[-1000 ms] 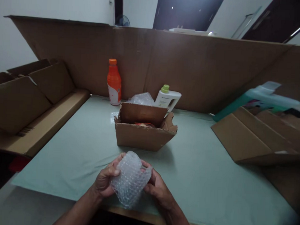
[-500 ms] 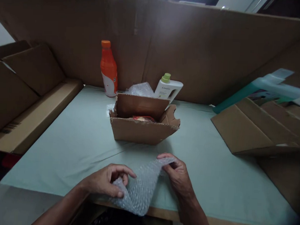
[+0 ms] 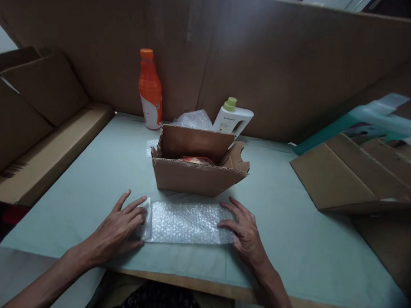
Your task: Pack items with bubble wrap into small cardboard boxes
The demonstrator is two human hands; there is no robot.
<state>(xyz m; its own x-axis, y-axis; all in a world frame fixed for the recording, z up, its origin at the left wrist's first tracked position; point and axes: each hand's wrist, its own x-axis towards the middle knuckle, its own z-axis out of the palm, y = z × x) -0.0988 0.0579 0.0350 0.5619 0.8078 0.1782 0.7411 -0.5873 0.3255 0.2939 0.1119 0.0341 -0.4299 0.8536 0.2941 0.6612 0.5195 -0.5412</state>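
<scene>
A strip of bubble wrap (image 3: 189, 222) lies flat on the cloth at the near side of the table, its left end folded over. My left hand (image 3: 120, 227) rests at that folded end with its fingers spread and touching it. At the opposite end my right hand (image 3: 245, 226) has its fingers apart, the tips on the wrap. Just beyond the strip stands an open cardboard box (image 3: 197, 177). Inside it a red and pale item (image 3: 196, 160) shows only at its top.
Behind the box are an orange bottle (image 3: 150, 90), a white bottle with a green cap (image 3: 232, 118) and more bubble wrap (image 3: 195, 119). Cardboard boxes stand at left (image 3: 46, 133) and right (image 3: 334, 178), the right one holding a teal bottle (image 3: 350, 121). A cardboard wall (image 3: 264, 61) closes the back.
The bubble wrap, held up and bent between both hands before, now lies flat on the table. My left hand has moved left and its fingers have spread; the right hand's fingers have loosened.
</scene>
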